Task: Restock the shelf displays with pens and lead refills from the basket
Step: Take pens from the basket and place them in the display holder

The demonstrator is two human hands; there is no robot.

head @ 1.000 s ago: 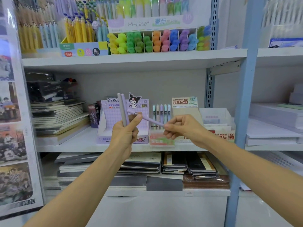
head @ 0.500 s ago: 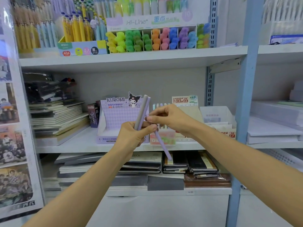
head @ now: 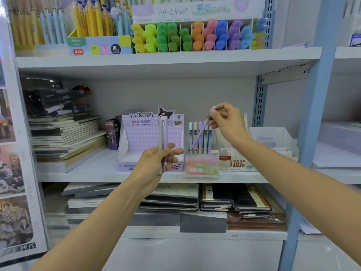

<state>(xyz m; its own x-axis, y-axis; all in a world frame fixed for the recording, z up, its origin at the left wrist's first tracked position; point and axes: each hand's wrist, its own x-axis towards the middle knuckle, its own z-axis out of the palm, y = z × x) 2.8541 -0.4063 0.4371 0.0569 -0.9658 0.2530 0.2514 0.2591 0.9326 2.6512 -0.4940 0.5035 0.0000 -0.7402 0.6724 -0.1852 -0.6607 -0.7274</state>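
My left hand [head: 156,163] grips two upright pens [head: 163,137], one grey and one lilac, in front of the purple Kuromi display box [head: 136,139]. My right hand [head: 227,122] pinches the top of a single lilac pen [head: 200,134], which slants down with its tip among the pastel pens standing in the small clear pen display [head: 201,165] on the middle shelf [head: 93,173]. No basket is in view.
A beige lead-refill box [head: 234,162] and a white carton [head: 273,139] stand right of the pen display. Notebooks are stacked at the left [head: 64,141] and on the shelf below. Highlighters [head: 195,36] and pens fill the top shelf. A blue upright [head: 314,114] bounds the bay.
My right hand took one lilac pen from the left hand's bundle, turned it and carried it up and right to the clear display. The left hand now holds two pens upright.
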